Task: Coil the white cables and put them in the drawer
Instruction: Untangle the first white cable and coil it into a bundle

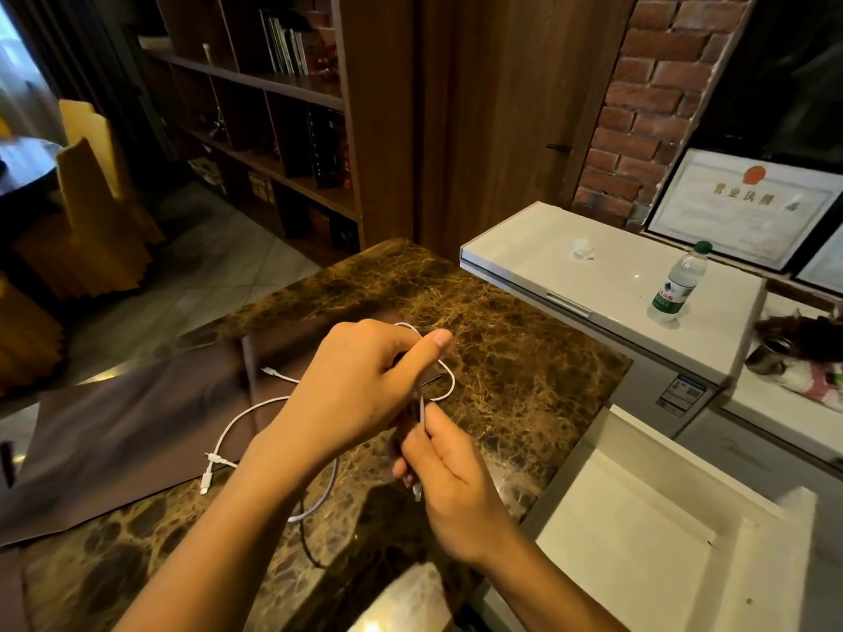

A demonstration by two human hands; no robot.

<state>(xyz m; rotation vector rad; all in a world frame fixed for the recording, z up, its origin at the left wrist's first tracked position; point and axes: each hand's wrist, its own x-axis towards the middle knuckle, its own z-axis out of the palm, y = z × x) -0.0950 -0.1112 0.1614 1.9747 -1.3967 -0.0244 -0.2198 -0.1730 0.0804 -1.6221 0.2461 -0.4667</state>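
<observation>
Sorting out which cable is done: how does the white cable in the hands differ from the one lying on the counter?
The held cable is pinched by the left hand and right hand; the counter cable lies untouched. The held cable forms a small loop in the air; the counter cable sprawls in a wide loose arc on the marble counter. Both are thin, white, and outside the open drawer.

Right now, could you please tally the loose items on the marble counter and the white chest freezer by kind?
Thin white charging cables: 2, one being coiled between the left hand and right hand at, one lying on the brown marble counter at
Clear plastic water bottles with green caps: 1, on the white chest freezer
Small crumpled clear wrappers: 1
Total: 4
</observation>
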